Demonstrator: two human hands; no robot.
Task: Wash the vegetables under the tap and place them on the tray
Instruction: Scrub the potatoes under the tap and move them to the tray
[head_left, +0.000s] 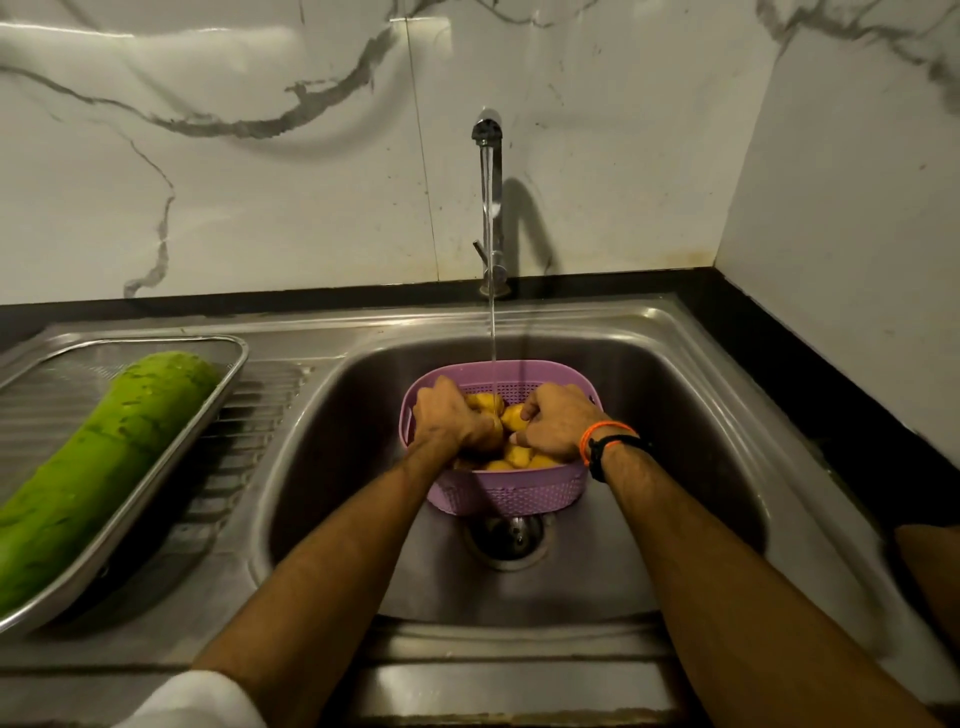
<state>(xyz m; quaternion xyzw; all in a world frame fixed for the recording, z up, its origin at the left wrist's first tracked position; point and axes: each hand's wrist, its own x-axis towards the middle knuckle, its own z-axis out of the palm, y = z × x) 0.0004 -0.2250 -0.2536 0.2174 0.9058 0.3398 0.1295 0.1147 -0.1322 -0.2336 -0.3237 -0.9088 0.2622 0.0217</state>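
Both hands, left hand (451, 418) and right hand (557, 425), curl fingers around potatoes (514, 415) inside the basket (511, 493) rim; sink (675, 415) walls stand well clear.

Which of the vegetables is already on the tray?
The big green gourd, lying lengthwise on the steel tray left of the sink. The small yellow potatoes are in the purple basket under the tap.

Steel sink unit (675, 332), tray (218, 395), basket (519, 493)
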